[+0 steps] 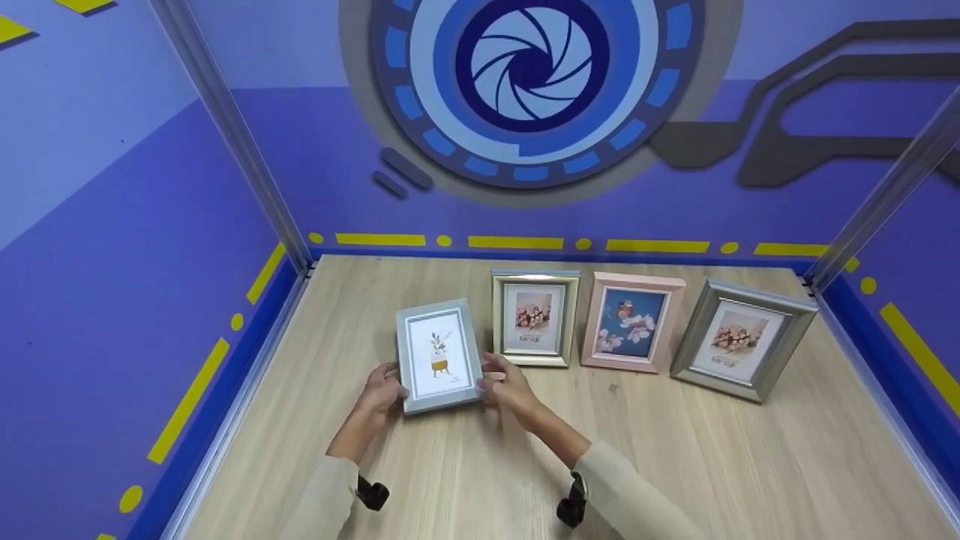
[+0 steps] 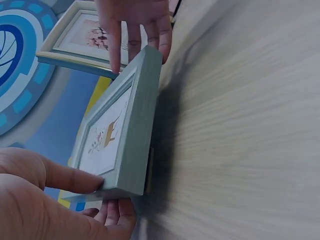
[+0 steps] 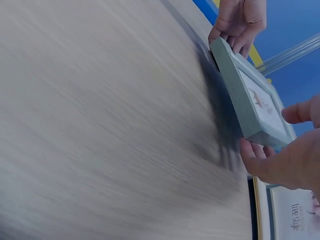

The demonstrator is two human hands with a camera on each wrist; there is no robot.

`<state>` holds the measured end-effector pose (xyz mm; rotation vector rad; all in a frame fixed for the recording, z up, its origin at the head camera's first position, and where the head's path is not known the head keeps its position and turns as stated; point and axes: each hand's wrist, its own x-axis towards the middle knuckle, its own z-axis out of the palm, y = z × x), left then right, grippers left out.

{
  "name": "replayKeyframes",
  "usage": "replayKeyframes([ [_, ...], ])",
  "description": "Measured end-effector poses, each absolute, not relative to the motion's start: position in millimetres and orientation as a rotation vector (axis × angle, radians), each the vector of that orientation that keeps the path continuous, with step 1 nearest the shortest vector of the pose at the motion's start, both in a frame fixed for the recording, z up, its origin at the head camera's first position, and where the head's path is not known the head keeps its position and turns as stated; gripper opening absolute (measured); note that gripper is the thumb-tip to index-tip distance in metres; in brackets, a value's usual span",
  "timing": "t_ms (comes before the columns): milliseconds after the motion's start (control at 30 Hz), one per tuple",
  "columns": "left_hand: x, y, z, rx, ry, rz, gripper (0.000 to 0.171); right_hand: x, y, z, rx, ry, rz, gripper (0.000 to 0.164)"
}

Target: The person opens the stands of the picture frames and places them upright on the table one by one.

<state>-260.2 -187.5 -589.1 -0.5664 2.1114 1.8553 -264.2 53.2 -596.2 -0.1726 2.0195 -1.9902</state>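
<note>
A pale blue-green picture frame [image 1: 439,356], with a drawing of a plant in a yellow pot, leans back between both hands at the left of the row. My left hand [image 1: 382,391] grips its lower left side; in the left wrist view the thumb [image 2: 82,181] lies on the front and the fingers [image 2: 117,212] curl behind. On the opposite side my right hand [image 1: 510,386] holds the lower right edge. In the right wrist view its fingertips [image 3: 250,150] reach under the back, and its thumb overlaps the front edge. The frame's back is mostly hidden.
To the right stand a gold picture frame [image 1: 572,319], a pink picture frame [image 1: 589,330] and a silver-grey picture frame [image 1: 784,349], the last turned at an angle. The wooden table [image 1: 600,450] meets blue printed walls [image 1: 315,165] at the back and sides.
</note>
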Motion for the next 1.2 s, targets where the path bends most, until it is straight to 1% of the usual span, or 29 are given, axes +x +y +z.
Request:
replayKeyframes([
  [200, -252.6, -191.7, -589.1, -0.502, 2.02, 1.939, 0.077, -261.1, 56.1, -594.9, -0.214, 2.208, -1.878, 0.053],
  [300, -251.1, -191.9, -588.5, -0.494, 1.981, 1.969, 0.082, -260.1, 59.2, -594.7, -0.227, 2.216, -1.86, 0.052],
  [367, -249.5, -192.6, -587.6, -0.482, 1.977, 1.974, 0.083, -258.7, 60.8, -594.5, -0.242, 2.216, -1.859, 0.049],
  [533, -244.7, -194.7, -584.9, -0.465, 2.0, 1.961, 0.077, -253.3, 65.7, -594.6, -0.33, 2.275, -1.822, 0.038],
  [633, -242.7, -194.3, -583.9, -0.424, 2.025, 1.953, 0.07, -250.0, 70.4, -595.1, -0.353, 2.3, -1.808, 0.037],
  [733, -241.7, -190.4, -582.7, -0.335, 2.051, 1.934, 0.066, -248.2, 78.5, -596.2, -0.353, 2.306, -1.822, 0.037],
  [900, -240.3, -175.1, -577.9, -0.166, 2.083, 1.898, 0.064, -245.4, 98.9, -596.9, -0.375, 2.375, -1.805, 0.038],
  [1067, -234.6, -150.3, -568.9, 0.091, 2.225, 1.755, 0.063, -238.4, 123.3, -596.7, -0.501, 2.563, -1.728, 0.037],
  [1200, -228.0, -129.0, -559.3, 0.273, 2.283, 1.679, 0.063, -232.3, 142.0, -595.5, -0.481, 2.647, -1.702, 0.038],
])
